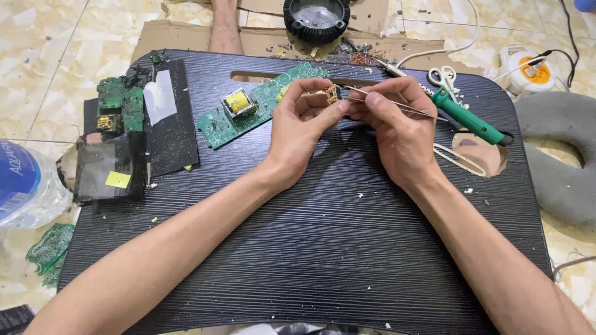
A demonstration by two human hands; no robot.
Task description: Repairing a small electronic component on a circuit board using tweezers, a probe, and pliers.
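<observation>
I see my two hands meeting over the upper middle of one black ribbed lap table [323,248]. My left hand [301,127] is closed around one small tan component [329,93], pinched between thumb and fingertips at about 12 o'clock from the table's centre. My right hand [397,127] grips one pair of thin metal tweezers [397,105], whose tips point left and reach the component; whether they touch it I cannot tell.

At 10 o'clock from my left hand lies one long green circuit board [264,105] carrying one yellow-topped transformer [238,102]. Further out at 9 o'clock sits a second green board [121,99] on one dark sheet [171,133], with one black casing piece bearing a yellow sticker [112,170] just below it. At 8 o'clock, off the table's edge, I count one heap of green board fragments [49,248] and one clear plastic bottle [25,186].

At 3 o'clock from my right hand lies one green-handled soldering iron [465,115], with one pair of white scissors [444,77] just above it and one rubber band [459,158] below. At 12 o'clock, beyond the table, stands one black round part [316,20] on cardboard [186,34]. At 2 o'clock sits one white and orange cord reel [528,68], and at 4 o'clock one grey cushion [559,161].
</observation>
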